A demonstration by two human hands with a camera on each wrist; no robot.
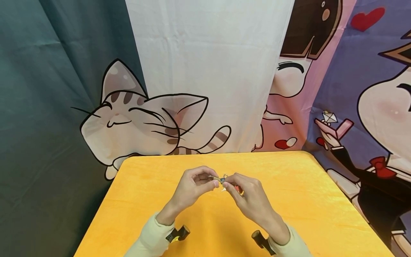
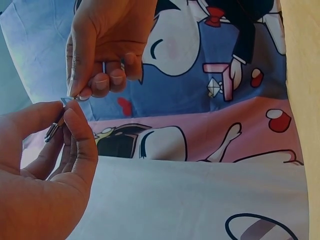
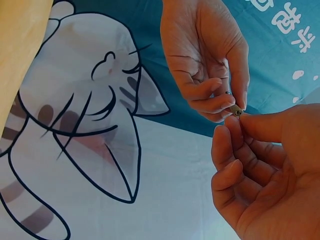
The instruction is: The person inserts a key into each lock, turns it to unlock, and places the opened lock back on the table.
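Note:
A small keychain (image 1: pixel 214 178) with a slim tan part, a dark metal end and a bluish fitting is held between both hands above the table. My left hand (image 1: pixel 191 187) pinches it between thumb and forefinger. From the other side my right hand (image 1: pixel 252 196) grips the bluish fitting with thumb and fingertip, the two hands almost meeting. A gold ring (image 1: pixel 226 176) sticks up by the right fingertips, and a red piece (image 1: pixel 238 189) shows partly behind that hand. In the left wrist view, a shiny metal clip (image 2: pixel 51 132) hangs below the left fingers. A round metal end (image 3: pixel 238 113) shows at the fingertips in the right wrist view.
A yellow-covered table (image 1: pixel 135 200) lies beneath the hands. Behind it hangs a cloth backdrop (image 1: pixel 205 53) with cartoon figures, close along the table's far edge. Each wrist carries a small dark camera mount, such as the left one (image 1: pixel 179 233).

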